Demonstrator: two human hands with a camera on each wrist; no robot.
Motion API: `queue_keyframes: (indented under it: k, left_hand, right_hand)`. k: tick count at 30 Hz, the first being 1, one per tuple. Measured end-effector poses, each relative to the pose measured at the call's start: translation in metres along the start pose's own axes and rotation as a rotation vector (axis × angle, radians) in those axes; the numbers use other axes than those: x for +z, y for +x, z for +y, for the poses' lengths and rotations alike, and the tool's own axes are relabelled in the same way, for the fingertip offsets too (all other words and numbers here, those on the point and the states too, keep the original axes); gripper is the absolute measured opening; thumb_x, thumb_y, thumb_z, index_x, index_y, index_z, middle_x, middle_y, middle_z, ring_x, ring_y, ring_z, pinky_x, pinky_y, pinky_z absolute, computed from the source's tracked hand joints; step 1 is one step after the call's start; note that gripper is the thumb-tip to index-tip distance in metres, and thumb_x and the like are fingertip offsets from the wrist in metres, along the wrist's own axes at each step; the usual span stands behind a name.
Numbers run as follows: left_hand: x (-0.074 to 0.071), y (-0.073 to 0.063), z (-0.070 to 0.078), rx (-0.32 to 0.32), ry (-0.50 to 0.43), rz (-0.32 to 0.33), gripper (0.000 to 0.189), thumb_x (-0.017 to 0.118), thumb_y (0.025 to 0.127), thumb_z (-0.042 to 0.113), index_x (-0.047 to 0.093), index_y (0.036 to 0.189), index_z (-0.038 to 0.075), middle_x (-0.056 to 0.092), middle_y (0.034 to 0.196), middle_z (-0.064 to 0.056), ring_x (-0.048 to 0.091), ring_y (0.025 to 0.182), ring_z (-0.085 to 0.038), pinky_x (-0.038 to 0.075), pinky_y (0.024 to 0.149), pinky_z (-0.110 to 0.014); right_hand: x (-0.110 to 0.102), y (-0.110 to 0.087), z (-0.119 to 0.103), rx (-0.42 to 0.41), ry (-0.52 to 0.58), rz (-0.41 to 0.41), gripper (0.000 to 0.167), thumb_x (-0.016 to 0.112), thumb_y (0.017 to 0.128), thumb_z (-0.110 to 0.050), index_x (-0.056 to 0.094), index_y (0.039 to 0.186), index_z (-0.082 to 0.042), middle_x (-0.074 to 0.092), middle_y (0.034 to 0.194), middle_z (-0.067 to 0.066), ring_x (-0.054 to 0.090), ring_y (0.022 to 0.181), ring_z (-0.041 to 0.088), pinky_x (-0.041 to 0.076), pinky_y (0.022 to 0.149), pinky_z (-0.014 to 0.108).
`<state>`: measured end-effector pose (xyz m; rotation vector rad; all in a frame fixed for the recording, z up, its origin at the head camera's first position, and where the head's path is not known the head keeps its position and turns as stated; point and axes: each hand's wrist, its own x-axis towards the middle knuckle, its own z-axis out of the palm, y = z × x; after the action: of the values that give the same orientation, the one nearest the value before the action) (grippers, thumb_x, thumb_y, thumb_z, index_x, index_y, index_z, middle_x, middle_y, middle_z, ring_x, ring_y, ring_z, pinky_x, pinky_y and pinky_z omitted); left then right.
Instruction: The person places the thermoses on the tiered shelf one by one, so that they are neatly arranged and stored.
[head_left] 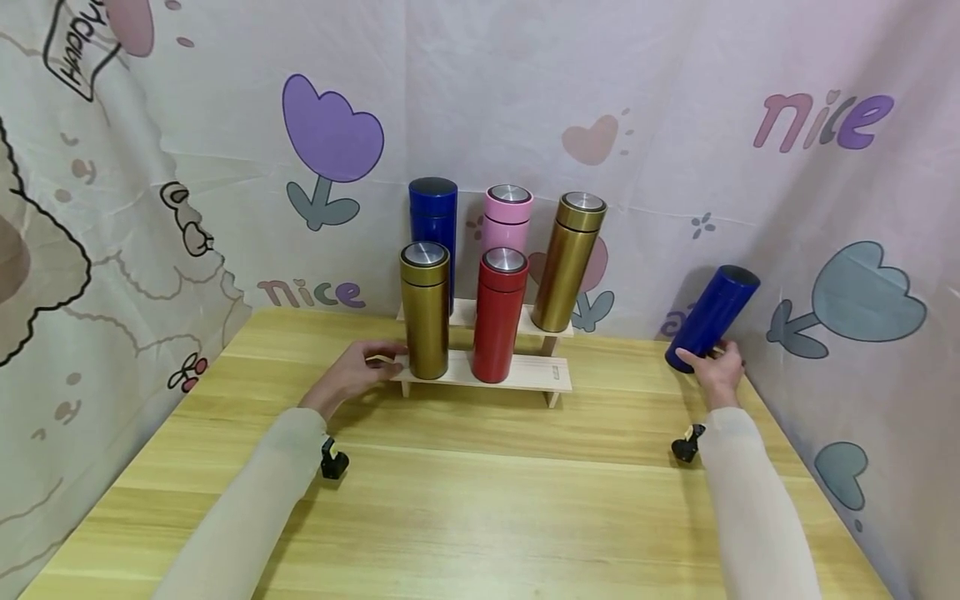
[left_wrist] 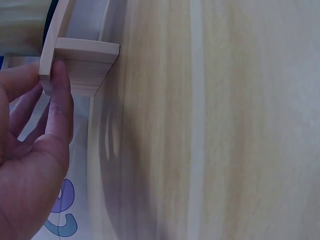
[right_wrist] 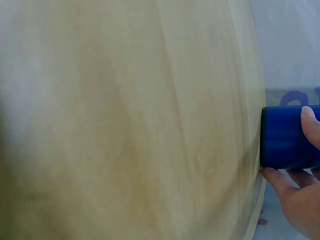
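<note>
In the head view my left hand (head_left: pixel 358 373) is at the left end of a two-step wooden rack (head_left: pixel 536 375). The left wrist view shows its thumb and finger pinching the end of the lower board (left_wrist: pixel 47 65). Far to the right, my right hand (head_left: pixel 720 371) grips a blue thermos flask (head_left: pixel 712 317) near its base. This flask leans to the right in the head view, its bottom close to the table's back edge. On the lower step stand a gold flask (head_left: pixel 426 321) and a red flask (head_left: pixel 498 325).
Behind them on the upper step are another blue flask (head_left: pixel 433 208), a pink flask (head_left: pixel 507 221) and a second gold flask (head_left: pixel 566 271). A patterned curtain (head_left: pixel 480 100) hangs behind the wooden table (head_left: pixel 510 517) and along both sides.
</note>
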<state>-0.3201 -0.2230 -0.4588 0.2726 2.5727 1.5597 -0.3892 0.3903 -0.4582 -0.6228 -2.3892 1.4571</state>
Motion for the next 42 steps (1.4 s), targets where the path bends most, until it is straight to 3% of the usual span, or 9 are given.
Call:
queue_keyframes:
  k: [6, 11, 15, 18, 22, 32, 38, 40, 42]
  left_hand:
    - [-0.001, -0.001, 0.003, -0.025, 0.005, -0.001, 0.044, 0.067, 0.1, 0.018, 0.061, 0.142, 0.006, 0.058, 0.146, -0.021, 0.06, 0.129, -0.036, 0.057, 0.103, -0.04]
    - [-0.002, -0.002, 0.003, -0.024, 0.009, -0.01, 0.046, 0.067, 0.1, 0.019, 0.06, 0.143, 0.005, 0.057, 0.146, -0.022, 0.06, 0.129, -0.036, 0.057, 0.103, -0.04]
    - [-0.002, -0.002, 0.002, -0.034, 0.002, -0.012, 0.047, 0.067, 0.1, 0.021, 0.06, 0.143, 0.006, 0.057, 0.147, -0.021, 0.059, 0.13, -0.035, 0.056, 0.105, -0.041]
    - [-0.001, -0.002, 0.002, -0.042, 0.001, -0.007, 0.046, 0.068, 0.1, 0.021, 0.06, 0.143, 0.007, 0.057, 0.147, -0.02, 0.058, 0.131, -0.035, 0.055, 0.107, -0.042]
    - [-0.001, -0.003, 0.001, -0.041, 0.003, -0.007, 0.046, 0.067, 0.1, 0.021, 0.06, 0.143, 0.007, 0.057, 0.146, -0.02, 0.057, 0.132, -0.036, 0.053, 0.109, -0.045]
    - [-0.001, -0.001, 0.0, -0.036, 0.007, -0.006, 0.045, 0.067, 0.1, 0.021, 0.06, 0.143, 0.007, 0.058, 0.145, -0.02, 0.058, 0.13, -0.035, 0.055, 0.107, -0.042]
    - [-0.001, -0.001, -0.001, -0.026, -0.001, -0.006, 0.045, 0.067, 0.1, 0.02, 0.061, 0.143, 0.006, 0.059, 0.145, -0.02, 0.058, 0.13, -0.035, 0.055, 0.106, -0.041]
    - [-0.001, -0.002, -0.001, -0.026, -0.002, -0.006, 0.045, 0.067, 0.1, 0.02, 0.061, 0.142, 0.006, 0.059, 0.144, -0.02, 0.058, 0.129, -0.035, 0.056, 0.104, -0.038]
    - [-0.001, -0.002, 0.0, -0.022, -0.002, -0.004, 0.045, 0.068, 0.1, 0.02, 0.061, 0.141, 0.005, 0.059, 0.144, -0.021, 0.059, 0.127, -0.034, 0.057, 0.1, -0.034]
  right_hand:
    - [-0.002, -0.003, -0.002, -0.016, 0.018, -0.025, 0.086, 0.078, 0.092, -0.024, 0.03, 0.16, -0.002, 0.039, 0.162, 0.024, 0.043, 0.148, 0.039, 0.042, 0.121, 0.05]
    - [-0.005, -0.009, -0.006, -0.053, -0.02, -0.045, 0.088, 0.079, 0.091, -0.031, 0.031, 0.159, -0.001, 0.042, 0.16, 0.025, 0.047, 0.145, 0.039, 0.045, 0.118, 0.049]
    - [-0.007, -0.017, -0.013, -0.099, -0.085, -0.052, 0.088, 0.079, 0.09, -0.038, 0.035, 0.156, 0.0, 0.05, 0.152, 0.027, 0.053, 0.133, 0.036, 0.051, 0.093, 0.026]
    - [-0.008, -0.022, -0.019, -0.103, -0.049, -0.088, 0.088, 0.08, 0.09, -0.037, 0.035, 0.156, -0.001, 0.052, 0.15, 0.026, 0.055, 0.129, 0.032, 0.05, 0.08, 0.013]
    - [-0.008, -0.028, -0.028, -0.09, 0.016, -0.15, 0.091, 0.08, 0.09, -0.036, 0.03, 0.158, -0.001, 0.049, 0.153, 0.027, 0.055, 0.128, 0.031, 0.058, 0.08, 0.013]
    - [-0.005, -0.046, -0.044, -0.174, 0.059, -0.247, 0.091, 0.08, 0.091, -0.029, 0.027, 0.159, 0.001, 0.049, 0.151, 0.031, 0.06, 0.112, 0.016, 0.056, 0.075, 0.008]
    - [0.003, -0.059, -0.054, -0.225, 0.089, -0.305, 0.089, 0.081, 0.09, -0.026, 0.029, 0.156, 0.005, 0.05, 0.148, 0.034, 0.059, 0.094, -0.002, 0.058, 0.077, 0.011]
    - [0.005, -0.064, -0.058, -0.246, 0.084, -0.319, 0.088, 0.082, 0.09, -0.026, 0.031, 0.155, 0.005, 0.052, 0.147, 0.034, 0.061, 0.095, -0.002, 0.059, 0.078, 0.013]
    - [0.008, -0.069, -0.062, -0.261, 0.082, -0.333, 0.087, 0.083, 0.089, -0.026, 0.033, 0.155, 0.004, 0.054, 0.146, 0.033, 0.066, 0.103, 0.008, 0.06, 0.079, 0.014]
